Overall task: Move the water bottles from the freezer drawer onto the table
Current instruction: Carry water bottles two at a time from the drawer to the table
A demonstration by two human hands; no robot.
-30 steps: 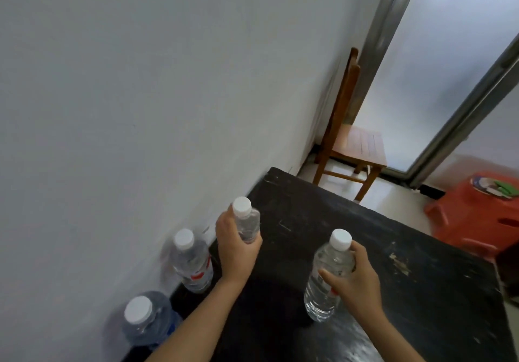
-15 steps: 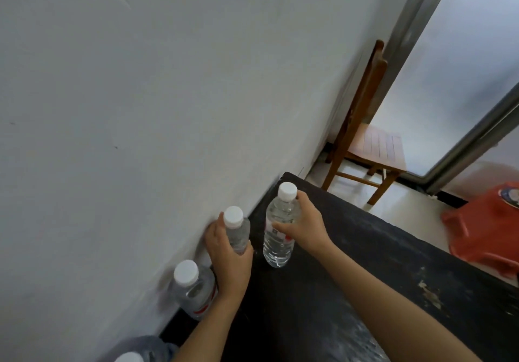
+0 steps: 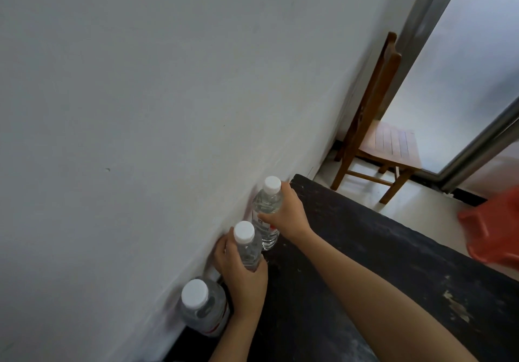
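left hand (image 3: 242, 276), right hand (image 3: 289, 215); gripping bottles (image 3: 266, 203) — upright

Three water bottles stand in a row on the desk (image 3: 365, 249), along the wall (image 3: 168, 109). The middle water bottle (image 3: 247, 245) sits inside the left hand's (image 3: 241, 274) fingers (image 3: 220, 252), which lie between it and the wall. The far water bottle (image 3: 266, 210) stands just beyond, inside the right hand's (image 3: 286, 215) fingers (image 3: 286, 187). The near water bottle (image 3: 203, 309) stands just behind the left fingers. Beyond the right fingers, a wooden chair (image 3: 387, 148) stands on the floor; a plastic stool (image 3: 494, 229) sits well to their right.
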